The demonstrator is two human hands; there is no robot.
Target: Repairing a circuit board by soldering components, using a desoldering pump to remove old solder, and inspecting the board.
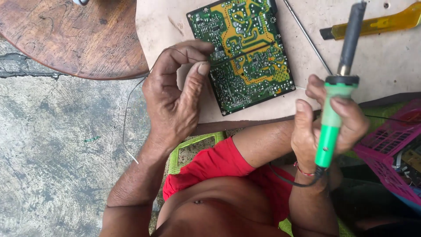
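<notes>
The soldering iron (pixel 340 83) tip runs off the top edge. The yellow-handled tool (pixel 377 24) is cut by the right edge. The circuit board (pixel 241 52) loses its far corner. The left hand (pixel 173 101) hides the solder wire's (pixel 127 109) end.

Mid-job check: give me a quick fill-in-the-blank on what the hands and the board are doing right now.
1. The right hand grips a soldering iron with a ____ handle.
2. The left hand pinches a thin ____ at the circuit board.
3. The board lies with its ____ side up.
4. The screwdriver lying top right has a ____ handle.

Missing words: green; wire; solder; yellow
</notes>
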